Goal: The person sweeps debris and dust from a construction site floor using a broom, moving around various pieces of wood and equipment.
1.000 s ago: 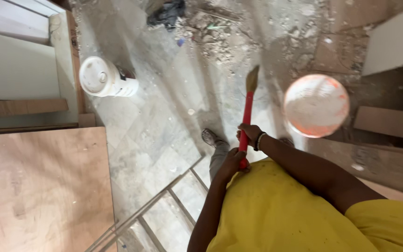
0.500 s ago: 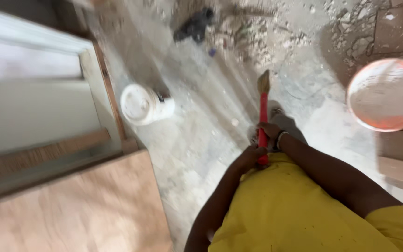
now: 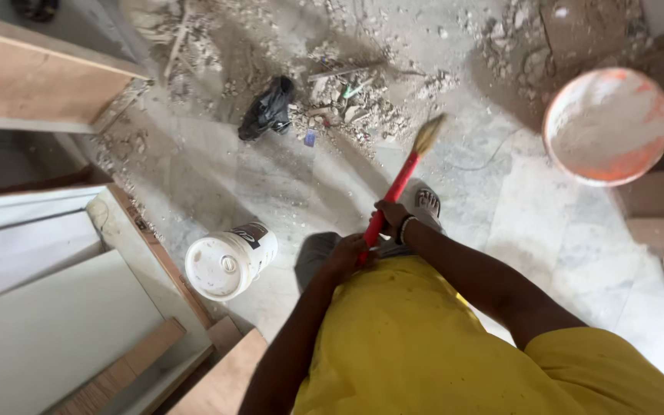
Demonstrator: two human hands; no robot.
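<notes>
Currently both hands closed around one red-handled broom (image 3: 397, 188): left hand (image 3: 345, 251) lower, right hand (image 3: 390, 214) above; bristles beyond them near rubble. Buckets: two, white bucket (image 3: 228, 260), orange-stained bucket (image 3: 607, 125).

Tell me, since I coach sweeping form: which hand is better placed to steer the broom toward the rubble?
Probably the right hand: it grips the red broom farther down, nearer the bristles and rubble. The left hand holds the top.
</notes>
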